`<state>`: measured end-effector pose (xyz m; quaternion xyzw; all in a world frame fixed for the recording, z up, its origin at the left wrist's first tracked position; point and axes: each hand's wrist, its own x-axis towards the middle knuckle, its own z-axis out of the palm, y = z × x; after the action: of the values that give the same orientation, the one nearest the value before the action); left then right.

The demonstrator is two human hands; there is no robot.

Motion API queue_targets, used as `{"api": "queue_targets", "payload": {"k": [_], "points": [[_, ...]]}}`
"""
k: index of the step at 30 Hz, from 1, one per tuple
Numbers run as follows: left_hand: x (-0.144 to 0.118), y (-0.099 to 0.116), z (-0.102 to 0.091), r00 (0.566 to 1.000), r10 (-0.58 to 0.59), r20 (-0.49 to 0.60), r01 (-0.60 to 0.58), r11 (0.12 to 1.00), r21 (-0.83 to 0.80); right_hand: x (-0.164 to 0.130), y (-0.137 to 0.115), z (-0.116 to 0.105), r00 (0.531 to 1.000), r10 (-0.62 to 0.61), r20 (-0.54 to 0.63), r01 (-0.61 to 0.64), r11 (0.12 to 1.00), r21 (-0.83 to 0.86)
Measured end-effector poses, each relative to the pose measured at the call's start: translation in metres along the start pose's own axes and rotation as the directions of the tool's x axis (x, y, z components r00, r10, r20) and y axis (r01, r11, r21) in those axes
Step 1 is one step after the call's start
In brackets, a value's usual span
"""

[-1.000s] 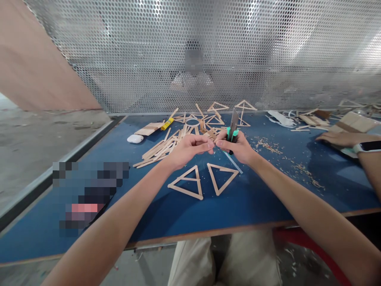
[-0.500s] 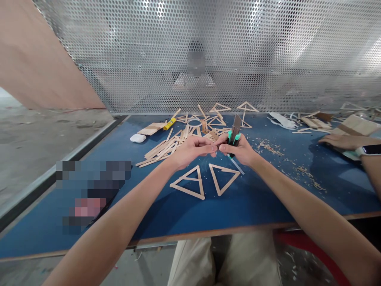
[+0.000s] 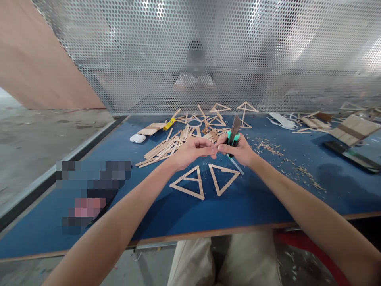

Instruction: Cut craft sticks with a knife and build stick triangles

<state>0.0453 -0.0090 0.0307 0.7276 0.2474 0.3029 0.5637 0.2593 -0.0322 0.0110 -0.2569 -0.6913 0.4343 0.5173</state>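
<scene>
above the blue table point(image 3: 268, 198), two finished stick triangles point(image 3: 205, 180) lying below, loose sticks point(image 3: 162, 149) left uncut, right hand point(image 3: 239, 151) clenched round green knife point(image 3: 233, 137), left hand point(image 3: 190, 151) pinching something too small to tell.

2 stick triangles point(image 3: 188, 183) near the edge, several more at the back, 1 knife point(image 3: 233, 132), 1 glue stick point(image 3: 168, 124), 1 white case point(image 3: 137, 138), 1 loose stick pile point(image 3: 162, 149)

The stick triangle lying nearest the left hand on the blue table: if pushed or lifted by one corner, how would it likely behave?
The stick triangle looks thin and flat, so it would probably slide, not roll or tip. Built from three slim wooden sticks, it is likely very light. Its sticks meet only at the corners, so lifting by one corner might strain those joints.
</scene>
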Motion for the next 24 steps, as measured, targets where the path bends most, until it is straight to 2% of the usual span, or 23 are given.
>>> {"api": "queue_targets", "payload": {"k": [10, 16, 24], "points": [[-0.0006, 0.0002, 0.0005, 1.000, -0.014, 0.005, 0.015, 1.000, -0.025, 0.0001, 0.0004, -0.0001, 0.999, -0.033, 0.013, 0.033, 0.999, -0.033], [-0.0008, 0.0026, -0.0002, 0.999, 0.039, -0.032, -0.034, 0.991, 0.128, 0.0012, 0.0006, 0.0013, 0.998, -0.059, -0.037, 0.054, 0.991, -0.123], [-0.0012, 0.0077, 0.0040, 0.995, 0.088, -0.046, -0.077, 0.976, 0.206, 0.0015, -0.0039, 0.0083, 0.992, -0.102, -0.074, 0.086, 0.977, -0.195]]}}
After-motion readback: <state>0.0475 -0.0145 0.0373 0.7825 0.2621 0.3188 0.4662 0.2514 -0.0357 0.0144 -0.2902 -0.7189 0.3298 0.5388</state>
